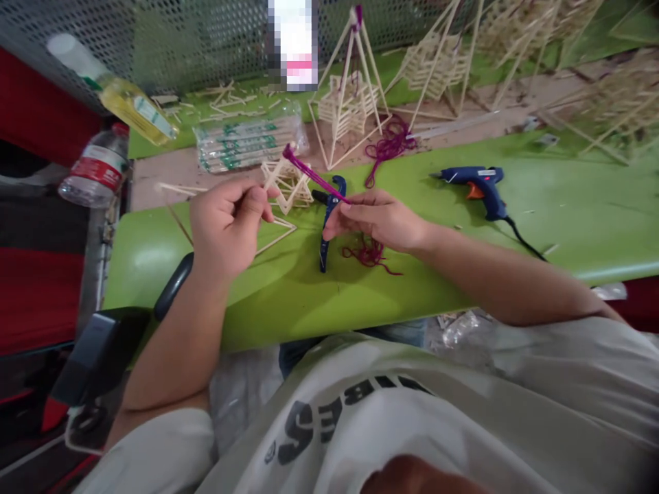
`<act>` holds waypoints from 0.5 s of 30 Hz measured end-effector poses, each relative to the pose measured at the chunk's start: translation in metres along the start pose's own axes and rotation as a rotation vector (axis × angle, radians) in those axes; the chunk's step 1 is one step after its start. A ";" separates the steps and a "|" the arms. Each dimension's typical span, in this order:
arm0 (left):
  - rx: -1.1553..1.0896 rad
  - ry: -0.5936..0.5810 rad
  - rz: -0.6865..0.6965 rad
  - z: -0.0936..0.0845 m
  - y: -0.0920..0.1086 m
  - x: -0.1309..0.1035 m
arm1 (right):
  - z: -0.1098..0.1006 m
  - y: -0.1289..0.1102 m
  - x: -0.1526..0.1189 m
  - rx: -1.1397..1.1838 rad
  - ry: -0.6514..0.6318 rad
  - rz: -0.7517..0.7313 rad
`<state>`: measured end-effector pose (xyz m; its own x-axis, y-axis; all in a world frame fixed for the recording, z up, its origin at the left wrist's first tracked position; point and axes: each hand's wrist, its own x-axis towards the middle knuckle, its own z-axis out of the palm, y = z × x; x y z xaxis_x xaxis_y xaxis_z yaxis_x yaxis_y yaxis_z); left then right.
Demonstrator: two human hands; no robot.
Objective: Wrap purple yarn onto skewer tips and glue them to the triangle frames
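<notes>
My left hand [224, 226] is closed in a pinch around the sticks of a wooden stick frame [276, 239], just below its tip. Purple yarn [315, 178] is wrapped about that tip and runs taut to the right. Thumb and fingers of my right hand [384, 218] pinch the yarn's other end. Under my right hand, a blue hand tool [323, 255] lies on the green tabletop, partly covered. Loose purple yarn [368, 252] is bunched beside it. A small stacked-stick piece [296, 186] sits behind the held tip.
Behind stands a finished-looking stick pyramid [333, 130], with more stick structures [437, 68] to its right. A blue glue gun [484, 180] lies at right, its cord trailing. Packaged sticks [241, 143], a yellow-liquid bottle [136, 110] and a red-labelled bottle [100, 168] are at left.
</notes>
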<state>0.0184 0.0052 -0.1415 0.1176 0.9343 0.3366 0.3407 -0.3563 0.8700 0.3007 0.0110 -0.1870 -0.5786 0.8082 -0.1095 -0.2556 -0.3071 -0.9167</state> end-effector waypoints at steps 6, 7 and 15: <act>-0.067 0.015 0.132 -0.004 0.004 -0.004 | 0.011 -0.008 -0.007 -0.035 -0.136 0.094; -0.086 0.021 0.166 -0.005 0.003 -0.003 | 0.012 -0.009 -0.008 -0.055 -0.155 0.105; -0.231 0.171 0.256 -0.003 0.006 0.008 | 0.008 -0.018 -0.013 -0.256 -0.192 0.157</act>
<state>0.0183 0.0103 -0.1323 0.0079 0.8059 0.5920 0.0987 -0.5898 0.8015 0.3062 0.0022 -0.1655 -0.7368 0.6444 -0.2048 0.0363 -0.2647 -0.9636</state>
